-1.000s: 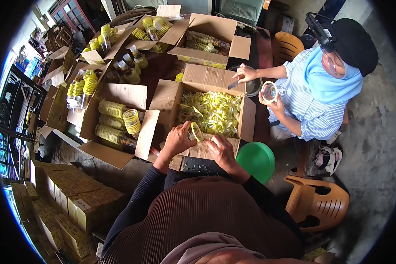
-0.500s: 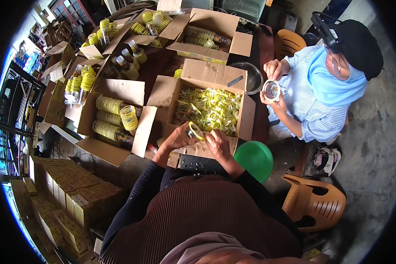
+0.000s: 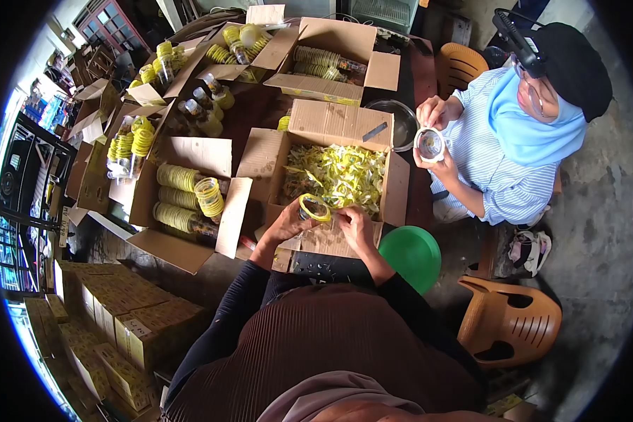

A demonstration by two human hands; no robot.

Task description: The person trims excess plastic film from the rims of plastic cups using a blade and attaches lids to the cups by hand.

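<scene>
My left hand [image 3: 288, 224] is wrapped round a clear plastic cup [image 3: 316, 208] with a yellow rim, its mouth tilted up toward me. Close against the right side of that rim, my right hand [image 3: 356, 226] has its fingertips pinched together; what lies between them is too small to make out. Both hands are over the near edge of an open cardboard box [image 3: 320, 243]. Inside the box lies a heap of yellow and white strips [image 3: 344, 172].
Across to the right, a person [image 3: 506, 133] holds another clear cup [image 3: 430, 144]. Left stands a box of stacked yellow-rimmed cups [image 3: 179, 177], with more boxes behind. A green basin [image 3: 411, 257], a metal bowl [image 3: 401, 125] and an orange chair [image 3: 510, 320] are at right.
The cup in my left hand has turned so its mouth shows more openly. My right hand has shifted slightly right. The other person's cup has turned its opening more toward me.
</scene>
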